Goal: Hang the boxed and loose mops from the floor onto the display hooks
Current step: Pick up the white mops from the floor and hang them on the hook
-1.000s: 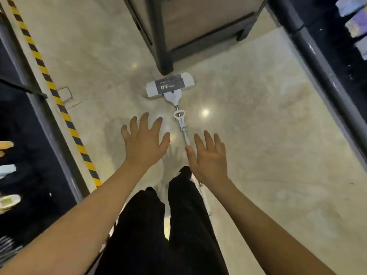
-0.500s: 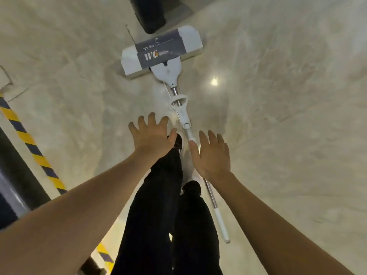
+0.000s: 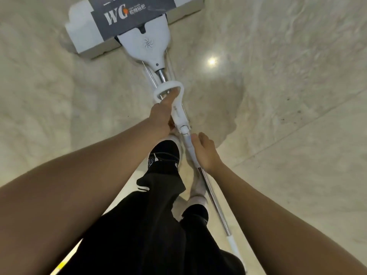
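My left hand grips the white loop lever and my right hand clasps the steel pole of the white boxed-head sponge mop lying mid-frame, so I should lift evenly.

I look down at a mop lying on the pale marble floor, its head wrapped in a grey "WG" sleeve. My left hand grips the white lever handle on the pole. My right hand curls round the pole just below. Black trousers and a black shoe show between my arms.
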Demonstrator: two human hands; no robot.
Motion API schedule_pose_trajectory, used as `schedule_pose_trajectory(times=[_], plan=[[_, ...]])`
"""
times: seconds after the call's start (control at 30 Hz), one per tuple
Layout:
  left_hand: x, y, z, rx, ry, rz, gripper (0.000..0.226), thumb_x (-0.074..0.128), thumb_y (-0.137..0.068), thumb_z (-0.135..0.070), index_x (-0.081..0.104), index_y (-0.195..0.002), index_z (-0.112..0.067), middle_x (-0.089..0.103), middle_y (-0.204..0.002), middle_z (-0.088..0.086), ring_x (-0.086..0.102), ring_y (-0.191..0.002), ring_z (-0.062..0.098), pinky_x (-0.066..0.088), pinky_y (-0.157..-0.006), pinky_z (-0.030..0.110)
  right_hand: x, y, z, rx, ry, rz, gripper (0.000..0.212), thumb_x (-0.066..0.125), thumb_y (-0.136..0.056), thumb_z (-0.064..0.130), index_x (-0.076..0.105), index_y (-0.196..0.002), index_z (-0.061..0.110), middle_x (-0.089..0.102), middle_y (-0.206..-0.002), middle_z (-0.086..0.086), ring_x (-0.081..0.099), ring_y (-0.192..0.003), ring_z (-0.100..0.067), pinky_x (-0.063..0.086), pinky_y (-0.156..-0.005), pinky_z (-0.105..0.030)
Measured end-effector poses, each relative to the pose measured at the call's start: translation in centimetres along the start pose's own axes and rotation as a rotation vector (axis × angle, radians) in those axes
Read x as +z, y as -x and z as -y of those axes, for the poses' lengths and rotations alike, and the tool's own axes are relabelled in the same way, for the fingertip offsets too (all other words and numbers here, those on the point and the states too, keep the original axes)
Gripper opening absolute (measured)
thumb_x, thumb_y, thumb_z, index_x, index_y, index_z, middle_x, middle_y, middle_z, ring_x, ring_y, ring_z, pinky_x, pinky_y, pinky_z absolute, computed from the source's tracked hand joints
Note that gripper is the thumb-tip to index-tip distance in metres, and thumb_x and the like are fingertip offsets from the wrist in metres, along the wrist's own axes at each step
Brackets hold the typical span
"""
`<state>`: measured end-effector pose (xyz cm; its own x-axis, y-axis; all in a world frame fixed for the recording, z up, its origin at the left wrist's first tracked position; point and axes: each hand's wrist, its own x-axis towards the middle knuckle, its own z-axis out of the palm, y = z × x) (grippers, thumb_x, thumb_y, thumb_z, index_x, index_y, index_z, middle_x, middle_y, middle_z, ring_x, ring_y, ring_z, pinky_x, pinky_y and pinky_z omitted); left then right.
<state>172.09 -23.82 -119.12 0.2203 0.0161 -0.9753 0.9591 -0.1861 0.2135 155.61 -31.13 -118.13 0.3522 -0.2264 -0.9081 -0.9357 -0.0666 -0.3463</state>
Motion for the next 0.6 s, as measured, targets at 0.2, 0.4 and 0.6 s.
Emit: schedule_pose_trajectory(times=[0.2, 0.4, 0.6], plan=[[0.0, 1.9, 0.1, -0.017, 0.073, 0.016, 0.061, 0.085, -0.080, -0.053, 0.070, -0.125, -0.015, 0.075, -0.121, 0.011, 0.073, -0.106, 0.030, 0.057, -0.101, 0.051, -1.8, 3.2, 2.7, 0.071, -0.123, 0.095, 0.077, 0.030, -0.103, 0.071, 0.062, -0.136, 0.009, 0.066, -0.129, -0.012, 0.063, -0.115, -0.032, 0.045, -0.102, -0.040], [0.1, 10.6, -2.1, -0.157, 0.061, 0.086, 0.037, 0.063, -0.099, -0.048, 0.064, -0.112, -0.014, 0.064, -0.100, 0.013, 0.065, -0.101, 0.034, 0.053, -0.077, 0.049, -2.4, 12.1, 5.0, 0.039, -0.073, 0.039, 0.078, 0.026, -0.090, 0.084, 0.055, -0.108, 0.014, 0.069, -0.101, -0.017, 0.066, -0.080, -0.031, 0.057, -0.081, -0.047], [0.8, 19.7, -2.0, -0.264, 0.016, 0.046, 0.035, 0.060, -0.099, -0.048, 0.055, -0.084, -0.016, 0.057, -0.061, 0.005, 0.053, -0.066, 0.019, 0.048, -0.071, 0.027, -4.7, 22.7, 7.0, 0.107, -0.074, -0.074, 0.060, 0.034, -0.098, 0.075, 0.046, -0.073, 0.022, 0.051, -0.068, -0.001, 0.053, -0.055, -0.018, 0.048, -0.055, -0.029]])
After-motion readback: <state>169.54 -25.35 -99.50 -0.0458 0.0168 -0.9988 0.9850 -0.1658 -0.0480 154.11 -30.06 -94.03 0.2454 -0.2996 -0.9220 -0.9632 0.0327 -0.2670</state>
